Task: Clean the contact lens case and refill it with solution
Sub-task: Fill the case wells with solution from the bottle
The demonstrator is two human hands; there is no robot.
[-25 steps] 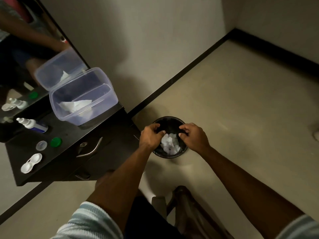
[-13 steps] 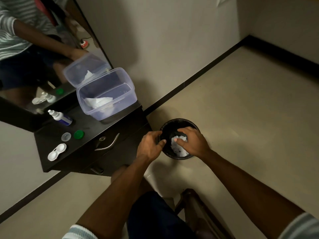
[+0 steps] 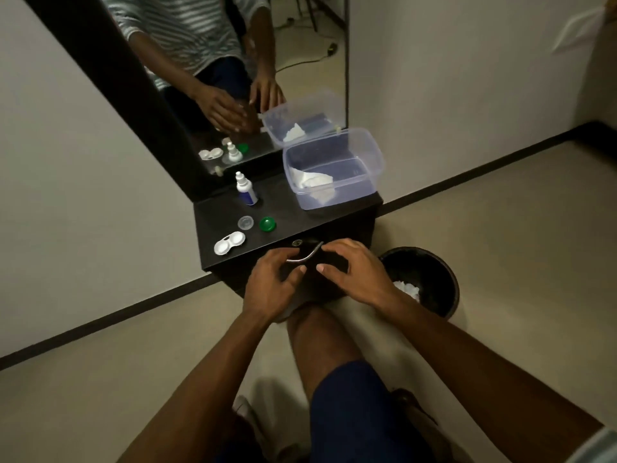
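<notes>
Nearest me, my left hand [image 3: 272, 285] and right hand [image 3: 355, 274] hang side by side in front of the drawer handle [image 3: 305, 255], fingers loosely spread, each grip slack and holding nothing. At about four o'clock from them the bin [image 3: 447, 295] sits on the floor with crumpled white tissue [image 3: 405, 290] inside.

Just past my left fingertips, at eleven o'clock, the case [image 3: 229, 242] lies on the desk [image 3: 213, 215], both wells open and facing up. I judge it a light, stiff plastic piece, likely slick if wet, so it would skate if I pushed on it; I'd pinch it across the narrow bridge between the wells, or pin one end with a finger while filling.

Beyond it, the clear cap [image 3: 245, 222] and green cap [image 3: 267, 224] lie close together, apart from the case. They look small and light, best taken by the rim with fingertips.

Farther, at twelve o'clock, the bottle [image 3: 246, 190] stands upright; I'd expect a soft squeezable body, gripped round the middle.

At the far right corner sits a tub [image 3: 374, 162] with tissue in it, the mirror [image 3: 233, 78] behind.
</notes>
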